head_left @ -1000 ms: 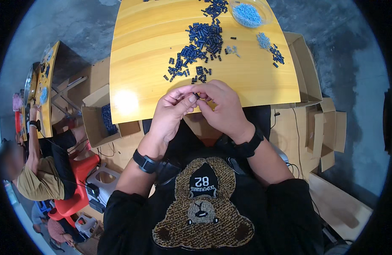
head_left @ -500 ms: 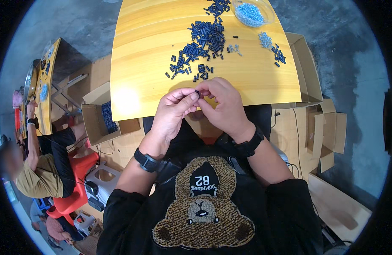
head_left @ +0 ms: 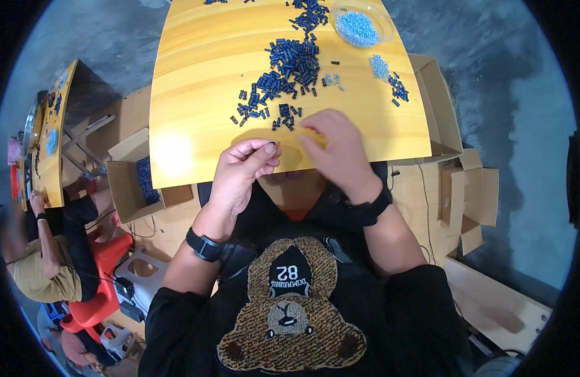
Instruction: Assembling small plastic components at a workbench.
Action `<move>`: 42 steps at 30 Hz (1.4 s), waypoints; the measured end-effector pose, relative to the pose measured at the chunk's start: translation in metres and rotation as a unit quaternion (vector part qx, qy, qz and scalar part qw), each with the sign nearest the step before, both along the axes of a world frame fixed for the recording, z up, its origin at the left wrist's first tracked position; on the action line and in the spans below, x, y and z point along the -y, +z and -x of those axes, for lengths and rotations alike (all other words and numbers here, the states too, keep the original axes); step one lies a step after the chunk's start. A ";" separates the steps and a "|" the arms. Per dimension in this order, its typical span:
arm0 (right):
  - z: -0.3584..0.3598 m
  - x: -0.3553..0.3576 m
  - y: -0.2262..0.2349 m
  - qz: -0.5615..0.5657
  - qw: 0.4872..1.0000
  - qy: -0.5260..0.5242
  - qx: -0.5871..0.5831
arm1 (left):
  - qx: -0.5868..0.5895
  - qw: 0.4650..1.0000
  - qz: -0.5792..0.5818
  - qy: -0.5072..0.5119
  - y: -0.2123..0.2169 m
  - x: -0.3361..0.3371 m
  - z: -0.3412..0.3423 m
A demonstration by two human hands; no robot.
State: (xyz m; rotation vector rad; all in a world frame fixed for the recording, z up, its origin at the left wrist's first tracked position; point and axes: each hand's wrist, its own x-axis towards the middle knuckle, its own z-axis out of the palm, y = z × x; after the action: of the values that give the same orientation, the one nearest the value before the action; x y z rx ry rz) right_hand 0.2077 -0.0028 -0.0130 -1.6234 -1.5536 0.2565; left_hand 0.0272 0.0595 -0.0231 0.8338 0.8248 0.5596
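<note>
Over the table's near edge, my left hand point(head_left: 244, 164) is closed in a pinch, thumb against forefinger. A small black cylindrical piece point(head_left: 275, 144) barely shows at its fingertips. To its right is my right hand point(head_left: 343, 151), blurred by motion, with a gap between thumb and fingers and nothing visible in them. Just beyond the hands lie a few loose black pieces point(head_left: 285, 115). Farther up the table spreads a large heap of the same black cylindrical pieces point(head_left: 293, 60).
On the yellow table point(head_left: 202, 94) are a clear bowl of small light-blue parts point(head_left: 358, 28), a little silvery pile point(head_left: 379, 66) and more black pieces point(head_left: 398, 91). Cardboard boxes point(head_left: 129, 195) stand beside the table. At the left, another person point(head_left: 48, 264) sits at a second table.
My right hand has come away from the left, moving right, its fingers parting. My left hand keeps its pinch. The whole view has shifted slightly, moving the table left in the picture.
</note>
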 end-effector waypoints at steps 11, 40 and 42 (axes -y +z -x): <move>-0.066 -0.002 -0.003 0.105 0.986 -0.091 0.095 | -0.010 1.000 0.005 -0.012 -0.010 -0.007 0.002; -0.081 -0.032 -0.003 0.094 0.979 -0.148 0.107 | -0.001 0.999 0.019 -0.037 -0.012 -0.010 0.006; -0.085 -0.031 -0.013 0.118 0.978 -0.137 0.104 | -0.004 0.999 0.019 -0.039 -0.012 -0.011 0.007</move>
State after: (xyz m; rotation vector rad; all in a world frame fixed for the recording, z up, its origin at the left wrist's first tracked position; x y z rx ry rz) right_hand 0.2923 0.0277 -0.0264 -2.0841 -1.4713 0.1275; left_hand 0.0205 0.0701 -0.0356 0.8305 0.8053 0.4713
